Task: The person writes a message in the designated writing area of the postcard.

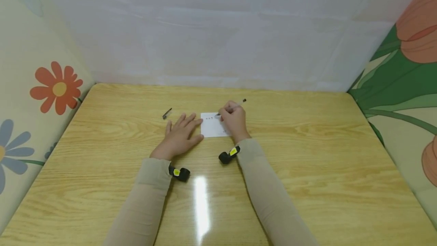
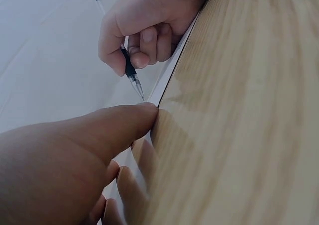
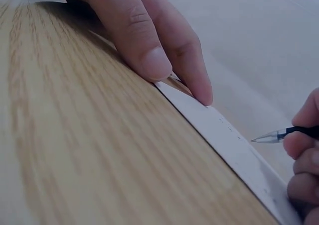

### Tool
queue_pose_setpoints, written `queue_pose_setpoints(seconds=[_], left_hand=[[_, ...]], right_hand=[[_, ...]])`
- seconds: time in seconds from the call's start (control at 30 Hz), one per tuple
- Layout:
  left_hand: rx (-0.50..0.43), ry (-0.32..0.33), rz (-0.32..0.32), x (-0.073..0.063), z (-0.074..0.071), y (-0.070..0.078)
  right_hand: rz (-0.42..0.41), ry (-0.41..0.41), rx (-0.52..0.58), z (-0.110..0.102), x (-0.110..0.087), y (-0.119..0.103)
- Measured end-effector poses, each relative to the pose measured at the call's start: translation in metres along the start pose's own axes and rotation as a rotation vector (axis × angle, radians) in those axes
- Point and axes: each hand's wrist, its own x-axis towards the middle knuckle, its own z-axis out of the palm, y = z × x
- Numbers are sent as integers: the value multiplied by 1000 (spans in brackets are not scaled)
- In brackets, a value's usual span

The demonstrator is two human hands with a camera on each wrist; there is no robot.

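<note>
A small white sheet of paper (image 1: 212, 127) lies on the table, with a short row of dark marks near its top edge. My right hand (image 1: 235, 120) pinches a pen (image 2: 128, 63) with a clear barrel and a black grip, its tip pointing down at the paper beside the marks. Whether the tip touches the paper I cannot tell. My left hand (image 1: 181, 135) lies flat with fingers spread, its thumb and index fingertip on the paper's left edge, as the right wrist view also shows. Part of the paper's right side is hidden under my right hand.
A black pen cap (image 1: 167, 113) rests on the wooden table (image 1: 307, 155) just beyond my left fingers. A white cloth (image 1: 218, 41) hangs along the back edge, and flower-patterned panels (image 1: 58, 88) stand at both sides. Light glares off the table's front middle.
</note>
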Motion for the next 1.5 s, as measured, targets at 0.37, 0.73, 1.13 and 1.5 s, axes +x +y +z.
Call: queue_pose_setpoints(seconds=[0.37,0.73,1.13,1.5], left_hand=[[0,0,1,0,0,0],[2,0,1,-1,0,0],[6,-3,0,-1,0,0],[8,-4,0,0,-2,1]], right_hand=[[22,-11,-27,2,0,0],[37,-24,-48,2,-2,-3],[26,-41,-47,1,-2,-4],[3,-38,-58,2,-1,-3]])
